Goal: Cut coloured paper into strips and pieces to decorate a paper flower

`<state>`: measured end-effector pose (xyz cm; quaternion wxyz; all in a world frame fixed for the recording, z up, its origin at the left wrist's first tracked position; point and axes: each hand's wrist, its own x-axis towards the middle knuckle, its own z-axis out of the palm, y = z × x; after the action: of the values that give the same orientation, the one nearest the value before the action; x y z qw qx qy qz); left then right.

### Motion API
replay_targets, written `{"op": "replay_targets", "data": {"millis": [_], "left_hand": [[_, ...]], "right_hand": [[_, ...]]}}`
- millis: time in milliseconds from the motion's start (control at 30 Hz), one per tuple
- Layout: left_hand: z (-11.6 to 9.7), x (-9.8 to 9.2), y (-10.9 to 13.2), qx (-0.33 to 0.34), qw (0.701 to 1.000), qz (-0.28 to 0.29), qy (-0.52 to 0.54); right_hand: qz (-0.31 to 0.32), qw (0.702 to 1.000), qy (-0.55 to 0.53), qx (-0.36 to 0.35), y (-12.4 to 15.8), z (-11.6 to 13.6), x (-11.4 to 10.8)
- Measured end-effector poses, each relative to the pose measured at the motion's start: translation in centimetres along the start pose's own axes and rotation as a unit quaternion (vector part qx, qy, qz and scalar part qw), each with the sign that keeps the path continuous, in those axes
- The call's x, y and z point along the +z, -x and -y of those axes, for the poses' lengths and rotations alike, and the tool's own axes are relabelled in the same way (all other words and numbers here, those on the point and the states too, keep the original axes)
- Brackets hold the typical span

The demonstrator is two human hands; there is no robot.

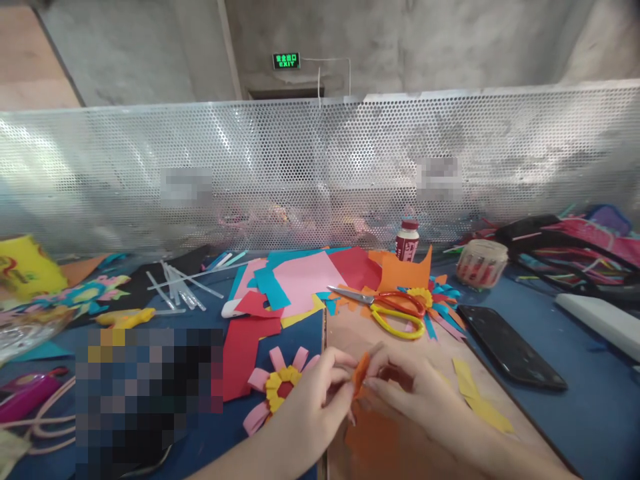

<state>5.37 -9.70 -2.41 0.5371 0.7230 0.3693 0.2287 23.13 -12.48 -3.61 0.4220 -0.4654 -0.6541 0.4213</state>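
Note:
Between my two hands is a small orange paper piece [360,375], upright and narrow. My left hand [325,393] pinches its left side, and my right hand [413,383] grips its right side with the fingertips. Below them, a larger orange sheet [373,437] lies on the brown board [345,333], partly under my right hand. Just left of my left hand is a paper flower [283,387] with a yellow ring and pink loops. Scissors [400,320] with yellow and red handles lie beyond my hands, on orange scraps beside a blue and orange paper flower [440,300].
A black phone [510,347], a glass jar [481,265] and yellow strips [480,397] are on the right. Coloured sheets [310,280] and a bottle [407,241] stand farther back. Clear sticks [185,290] and a yellow glue gun [125,317] lie left. A perforated metal screen [300,153] crosses behind.

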Motion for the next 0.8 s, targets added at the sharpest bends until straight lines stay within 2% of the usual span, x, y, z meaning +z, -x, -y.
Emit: {"op": "replay_targets", "data": {"millis": [167,533,667,800], "left_hand": [[-0.2,0.0,0.1,-0.005,1.000,0.001,-0.004],[1.0,0.2,0.0,0.035,0.999,0.008,-0.013],[1.6,0.3,-0.3,0.031,0.999,-0.001,-0.039],[1.5,0.3,-0.5,0.015,1.000,0.000,-0.001]], "right_hand": [[-0.010,1.000,-0.007,0.023,-0.1,0.0,0.2],[-0.051,0.996,-0.050,0.048,-0.2,-0.9,0.8],[-0.059,0.993,-0.081,0.058,-0.3,-1.0,1.1],[-0.065,0.986,-0.143,0.060,-0.1,-1.1,1.3]]}}
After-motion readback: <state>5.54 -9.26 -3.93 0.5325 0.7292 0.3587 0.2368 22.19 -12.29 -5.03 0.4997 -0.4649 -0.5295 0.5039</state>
